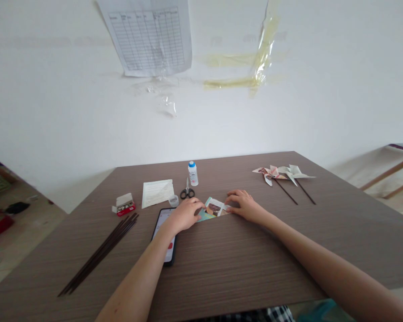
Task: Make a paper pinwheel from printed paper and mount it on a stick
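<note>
A small folded sheet of printed paper point(214, 207), with a brown picture and green edges, lies on the table between my two hands. My left hand point(187, 213) grips its left edge, fingers bent and thumb near the green corner. On the opposite side my right hand point(244, 205) holds the right corner with curled fingers, the thumb low against the paper. Close to my left wrist a phone point(170, 255) lies face up, partly covered by my forearm. Black-handled scissors point(187, 193) and a small clear cup point(173, 201) are just beyond my left hand.
A glue bottle point(193, 173) with a blue cap stands behind the scissors. Left are a paper stack point(157, 192), an opened red-and-white box point(125, 205) and several dark sticks point(102, 250). Two paper pinwheels point(282, 174) on sticks lie at the right. A wall point(221, 129) borders the table's back.
</note>
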The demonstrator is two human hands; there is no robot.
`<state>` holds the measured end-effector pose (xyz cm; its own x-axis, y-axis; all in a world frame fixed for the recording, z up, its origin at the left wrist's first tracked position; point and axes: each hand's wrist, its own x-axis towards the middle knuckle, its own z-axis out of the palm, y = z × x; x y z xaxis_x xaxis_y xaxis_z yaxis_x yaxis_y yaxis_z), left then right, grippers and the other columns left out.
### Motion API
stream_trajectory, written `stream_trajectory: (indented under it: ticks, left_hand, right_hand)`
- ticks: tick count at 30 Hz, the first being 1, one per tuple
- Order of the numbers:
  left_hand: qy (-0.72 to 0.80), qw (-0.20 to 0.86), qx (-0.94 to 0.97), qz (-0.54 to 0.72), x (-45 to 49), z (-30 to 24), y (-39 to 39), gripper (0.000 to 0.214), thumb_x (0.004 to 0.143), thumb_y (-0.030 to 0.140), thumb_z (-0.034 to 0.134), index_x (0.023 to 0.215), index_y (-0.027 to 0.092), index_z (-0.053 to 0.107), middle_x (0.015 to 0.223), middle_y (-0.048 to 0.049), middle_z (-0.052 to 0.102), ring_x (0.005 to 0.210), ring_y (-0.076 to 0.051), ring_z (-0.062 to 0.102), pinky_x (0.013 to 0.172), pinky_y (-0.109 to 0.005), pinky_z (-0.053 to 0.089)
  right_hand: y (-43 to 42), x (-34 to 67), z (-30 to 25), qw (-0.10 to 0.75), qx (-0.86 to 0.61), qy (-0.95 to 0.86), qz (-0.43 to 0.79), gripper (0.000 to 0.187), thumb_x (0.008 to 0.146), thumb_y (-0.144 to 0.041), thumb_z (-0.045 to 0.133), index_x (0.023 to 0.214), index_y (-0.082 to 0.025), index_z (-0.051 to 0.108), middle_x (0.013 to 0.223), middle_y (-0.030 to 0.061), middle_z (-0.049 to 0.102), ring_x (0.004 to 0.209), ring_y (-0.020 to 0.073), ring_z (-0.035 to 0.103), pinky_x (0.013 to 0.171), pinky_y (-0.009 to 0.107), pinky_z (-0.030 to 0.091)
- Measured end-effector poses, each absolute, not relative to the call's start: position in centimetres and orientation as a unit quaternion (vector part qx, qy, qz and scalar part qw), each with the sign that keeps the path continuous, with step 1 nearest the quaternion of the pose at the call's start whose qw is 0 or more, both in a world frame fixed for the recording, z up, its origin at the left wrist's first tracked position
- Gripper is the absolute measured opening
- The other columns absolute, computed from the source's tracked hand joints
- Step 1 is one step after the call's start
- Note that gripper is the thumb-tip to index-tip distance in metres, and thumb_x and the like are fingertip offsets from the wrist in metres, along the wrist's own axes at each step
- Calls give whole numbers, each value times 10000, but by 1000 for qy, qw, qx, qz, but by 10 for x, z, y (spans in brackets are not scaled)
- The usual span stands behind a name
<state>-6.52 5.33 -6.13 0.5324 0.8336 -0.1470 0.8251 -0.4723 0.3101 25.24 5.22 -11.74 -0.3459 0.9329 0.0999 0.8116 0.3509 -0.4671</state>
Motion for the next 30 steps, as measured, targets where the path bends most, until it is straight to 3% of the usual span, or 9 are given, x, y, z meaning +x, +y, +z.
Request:
stream_trajectory:
  ticks: [5, 9, 14, 19, 25, 30]
  left_hand:
    - [483, 174, 858, 22, -66, -66, 55, 548, 1090, 127, 827, 1601, 315, 893, 1779, -104, 825, 1697, -366, 745, 1490, -508, 536]
    - [488, 175, 854, 25, -65, -70, 56, 582, 1097, 132, 834, 1660, 276, 868, 1817, -146, 798, 1714, -398, 732, 1501, -527, 527]
    - [484, 163, 859, 28, -63, -71, 55, 466, 1176, 203, 773, 1619, 273, 900, 1758, -147, 827, 1687, -392, 747, 1489, -515, 537]
    - [488, 165, 857, 28, -63, -72, 55, 487, 1136, 223, 843, 1619, 260, 895, 1773, -150, 813, 1690, -400, 736, 1478, -498, 534]
    - [489, 169, 855, 32, -64, -75, 57, 531, 1110, 224, 881, 1639, 266, 879, 1764, -143, 808, 1680, -398, 729, 1460, -485, 532]
    - [485, 171, 857, 31, -65, -76, 59, 471, 1136, 240, 874, 1606, 249, 904, 1730, -159, 824, 1661, -403, 744, 1450, -484, 545]
  right_hand:
    - [54, 251, -120, 181, -546, -800, 172, 373, 1150, -310, 875, 1503, -324, 995, 1738, 168, 825, 1691, 438, 714, 1450, 616, 545]
    - [56, 250, -121, 190, -537, -802, 181, 336, 1132, -252, 875, 1424, -309, 1032, 1647, 172, 875, 1663, 442, 723, 1434, 612, 548]
    - [52, 248, -117, 197, -538, -800, 179, 321, 1127, -221, 864, 1388, -282, 1041, 1519, 172, 900, 1561, 410, 758, 1392, 545, 566]
    - [45, 242, -112, 171, -556, -796, 164, 294, 1173, -278, 853, 1411, -267, 1026, 1454, 177, 878, 1519, 407, 737, 1336, 520, 577]
    - [40, 234, -108, 173, -588, -772, 168, 269, 1124, -324, 953, 1382, -264, 1002, 1451, 153, 872, 1499, 389, 736, 1309, 478, 559]
    - [36, 228, -101, 146, -615, -757, 165, 298, 1152, -329, 927, 1439, -279, 994, 1444, 149, 892, 1511, 399, 732, 1319, 506, 527]
